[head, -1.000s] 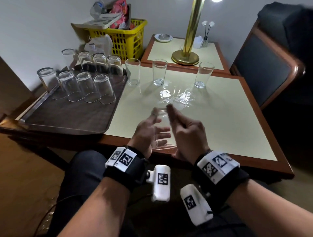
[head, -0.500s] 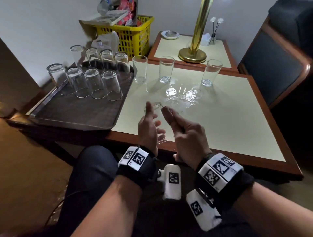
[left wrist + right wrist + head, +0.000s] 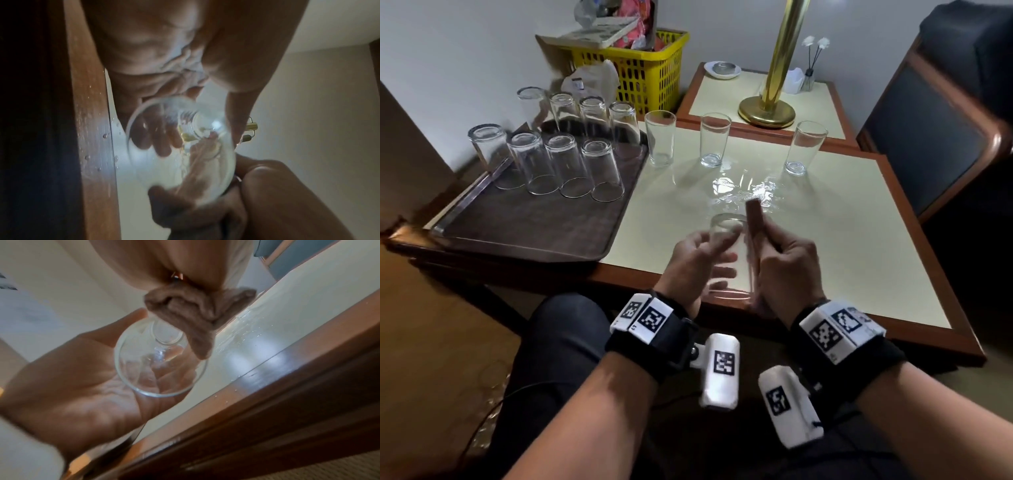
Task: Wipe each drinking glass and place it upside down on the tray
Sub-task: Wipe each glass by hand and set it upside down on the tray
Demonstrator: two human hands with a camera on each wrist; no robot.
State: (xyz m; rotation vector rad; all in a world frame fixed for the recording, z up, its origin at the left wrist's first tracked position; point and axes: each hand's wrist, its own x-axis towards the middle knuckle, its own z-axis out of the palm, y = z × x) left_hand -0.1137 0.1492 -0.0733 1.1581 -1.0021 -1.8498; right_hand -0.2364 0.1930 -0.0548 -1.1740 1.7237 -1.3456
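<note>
Cream laminate framed in dark wood forms the tabletop (image 3: 825,240), wet with droplets along its near edge. Above that edge the person's left hand (image 3: 690,260) cradles a drinking glass (image 3: 727,253), fingers curled around its side, mouth turned toward the body. The right hand (image 3: 787,263) grips a folded brown cloth (image 3: 197,321), pressing it against the glass's outer wall. Three more glasses (image 3: 715,139) stand upright along the tabletop's far edge. At the left edge, a brown tray (image 3: 524,226) carries eight glasses (image 3: 566,164) already set upside down in two rows at its far end.
</note>
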